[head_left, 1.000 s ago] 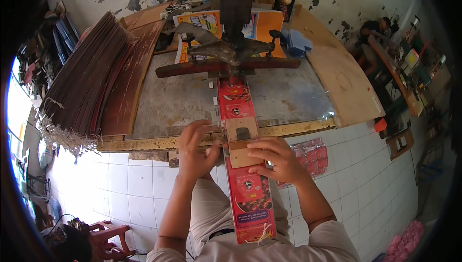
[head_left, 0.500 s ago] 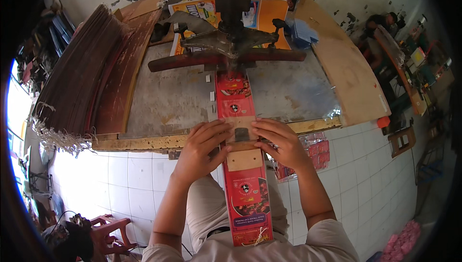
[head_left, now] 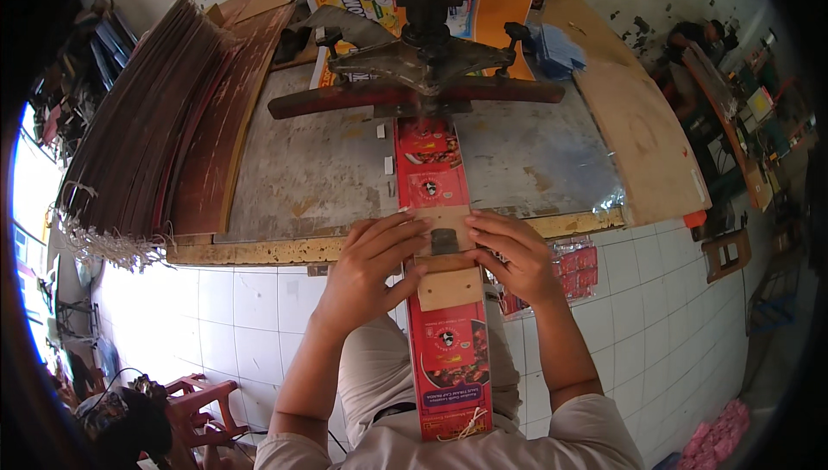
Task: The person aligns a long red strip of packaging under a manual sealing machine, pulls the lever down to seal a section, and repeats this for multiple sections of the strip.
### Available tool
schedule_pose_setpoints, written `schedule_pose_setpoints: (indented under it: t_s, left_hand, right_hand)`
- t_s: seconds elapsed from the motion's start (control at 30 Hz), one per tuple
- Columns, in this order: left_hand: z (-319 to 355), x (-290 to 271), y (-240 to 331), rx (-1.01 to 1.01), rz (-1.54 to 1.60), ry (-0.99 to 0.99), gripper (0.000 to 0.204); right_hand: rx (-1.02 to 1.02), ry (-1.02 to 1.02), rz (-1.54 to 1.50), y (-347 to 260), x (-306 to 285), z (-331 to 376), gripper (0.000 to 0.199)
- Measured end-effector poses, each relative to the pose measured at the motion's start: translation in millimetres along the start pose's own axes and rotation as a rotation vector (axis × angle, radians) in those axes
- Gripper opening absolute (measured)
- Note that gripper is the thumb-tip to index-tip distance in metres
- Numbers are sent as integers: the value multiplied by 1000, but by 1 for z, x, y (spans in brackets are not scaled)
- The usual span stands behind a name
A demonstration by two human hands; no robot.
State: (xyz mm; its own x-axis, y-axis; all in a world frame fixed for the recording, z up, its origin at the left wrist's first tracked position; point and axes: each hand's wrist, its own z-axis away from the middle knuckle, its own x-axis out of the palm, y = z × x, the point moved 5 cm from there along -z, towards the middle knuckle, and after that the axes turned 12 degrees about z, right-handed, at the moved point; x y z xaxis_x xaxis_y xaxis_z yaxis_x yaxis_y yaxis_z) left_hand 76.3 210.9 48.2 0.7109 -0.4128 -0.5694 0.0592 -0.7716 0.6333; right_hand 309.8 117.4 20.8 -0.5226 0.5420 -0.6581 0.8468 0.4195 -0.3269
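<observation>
A long red printed strip (head_left: 444, 332), with food pictures on it, runs from my lap up across the table's front edge. Its far end lies beneath the dark metal press (head_left: 427, 73). Two tan flat pieces sit on the strip: an upper one (head_left: 440, 215) bearing a dark rectangle, and a lower one (head_left: 450, 293) with small dark dots. My left hand (head_left: 379, 259) and my right hand (head_left: 517, 254) grip opposite sides of the strip around the upper piece, fingers bent and thumbs nearer me. White cords (head_left: 470, 425) lie at the strip's near end.
A tall stack of dark sheets (head_left: 129, 125) with white strings stands on the table's left. Two small white pieces (head_left: 389, 165) lie beside the strip. On the right is a brown board (head_left: 638, 142). A red stool (head_left: 203, 405) stands on the floor; another person (head_left: 694, 47) sits far right.
The whole view has shifted slightly, so the press and table appear a little further right and up. My hands keep the same hold on the strip.
</observation>
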Motion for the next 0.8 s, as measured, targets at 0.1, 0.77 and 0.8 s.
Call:
schedule_pose_setpoints:
  t_s: [0.1, 0.77, 0.8]
  left_hand:
    - [-1, -1, 2, -16, 0, 3, 35]
    - [13, 2, 0, 170, -222, 81, 27]
    - [13, 2, 0, 177, -224, 89, 26]
  right_hand:
    - [-4, -18, 17, -4, -3, -4, 38]
    - [-19, -3, 45, -7, 2, -2, 41]
    - [-23, -3, 45, -8, 2, -2, 41]
